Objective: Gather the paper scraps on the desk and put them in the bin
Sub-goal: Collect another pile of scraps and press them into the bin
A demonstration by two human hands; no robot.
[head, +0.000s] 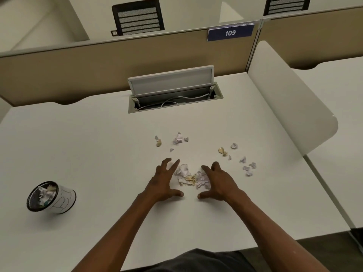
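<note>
A small heap of white and tan paper scraps lies on the white desk between my two hands. My left hand rests flat on the heap's left side, fingers spread. My right hand cups its right side, fingers apart. Neither hand holds anything. More loose scraps lie scattered to the right, and others sit farther back. The bin, a small white cup with a black rim, stands at the left and contains crumpled paper.
An open cable hatch with white cords sits at the back of the desk. A beige partition with a blue "109" sign runs behind it. A white side divider borders the right.
</note>
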